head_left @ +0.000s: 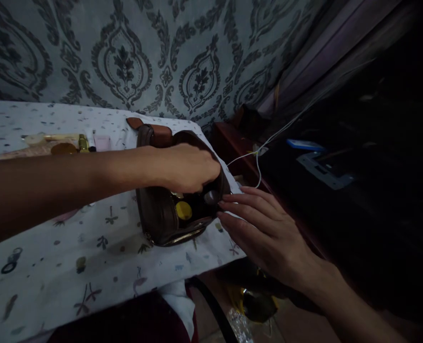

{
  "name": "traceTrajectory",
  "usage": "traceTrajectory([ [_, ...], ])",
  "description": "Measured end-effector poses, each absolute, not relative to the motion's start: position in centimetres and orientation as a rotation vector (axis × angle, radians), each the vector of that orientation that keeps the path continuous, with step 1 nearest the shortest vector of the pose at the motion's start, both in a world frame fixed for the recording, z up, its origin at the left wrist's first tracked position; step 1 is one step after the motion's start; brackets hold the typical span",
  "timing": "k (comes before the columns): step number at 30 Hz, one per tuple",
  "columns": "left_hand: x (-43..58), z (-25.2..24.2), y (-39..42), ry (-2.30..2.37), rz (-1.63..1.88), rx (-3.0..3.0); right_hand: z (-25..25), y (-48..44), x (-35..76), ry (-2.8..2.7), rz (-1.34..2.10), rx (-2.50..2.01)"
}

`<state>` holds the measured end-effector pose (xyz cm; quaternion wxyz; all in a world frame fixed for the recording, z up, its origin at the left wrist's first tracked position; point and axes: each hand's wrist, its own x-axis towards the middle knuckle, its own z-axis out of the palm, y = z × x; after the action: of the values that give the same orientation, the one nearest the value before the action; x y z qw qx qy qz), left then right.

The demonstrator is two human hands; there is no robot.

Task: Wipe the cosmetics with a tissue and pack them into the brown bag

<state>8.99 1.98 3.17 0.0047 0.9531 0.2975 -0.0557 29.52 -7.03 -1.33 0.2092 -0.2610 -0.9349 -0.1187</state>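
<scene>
A dark brown zip pouch (159,216) lies open on the patterned white tablecloth (71,257) near the table's right edge. My left hand (186,166) reaches across from the left and curls over the pouch's open top, its fingers tucked inside; what they hold is hidden. A yellow round item (183,210) and a small dark cap-like item (210,196) show inside the opening. My right hand (264,228) rests beside the pouch's right end, fingers stretched out flat and touching its edge.
Small cosmetics (82,143) lie at the table's back left. A white cable (268,140) runs to dark furniture on the right, where a blue and grey object (314,159) sits. A patterned curtain hangs behind. Shiny wrapping (247,314) lies on the floor below.
</scene>
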Motion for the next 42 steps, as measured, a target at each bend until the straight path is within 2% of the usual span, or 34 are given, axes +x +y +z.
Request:
traceTrajectory([
  [4,7.4,5.1,0.9,1.067,0.409,3.021,-2.0,-7.1,28.8,-2.564,-0.262,-0.713],
  [7,6.0,6.3,0.1,1.085,0.634,2.903,-2.5,-7.2,28.6,-2.565,-0.2,-0.67],
  [17,0.7,7.8,-1.1,1.073,0.744,2.802,-2.7,-8.9,27.1,-2.432,-0.075,-0.537],
  [22,-2.3,5.8,-5.2,1.062,0.816,2.526,-3.8,-10.5,22.7,-2.33,0.127,-0.454],
  [26,-4.9,1.4,-9.1,1.13,0.917,2.265,-6.5,-11.2,17.3,-2.234,0.561,-0.567],
  [30,-6.7,-4.2,-11.9,1.314,1.171,2.062,-9.4,-11.6,11.2,-2.01,1.411,-0.593],
  [32,-7.4,-6.9,-12.9,1.366,1.275,1.955,-10.5,-11.5,8.7,-1.79,1.707,-0.62],
  [38,-9.8,-11.5,-14.1,1.332,1.357,1.897,-12.4,-10.5,4.3,-1.038,2.063,-0.618],
  [42,-11.6,-11.5,-13.3,1.441,1.359,1.908,-12.4,-10.3,2.5,-0.939,2.139,-0.59],
])
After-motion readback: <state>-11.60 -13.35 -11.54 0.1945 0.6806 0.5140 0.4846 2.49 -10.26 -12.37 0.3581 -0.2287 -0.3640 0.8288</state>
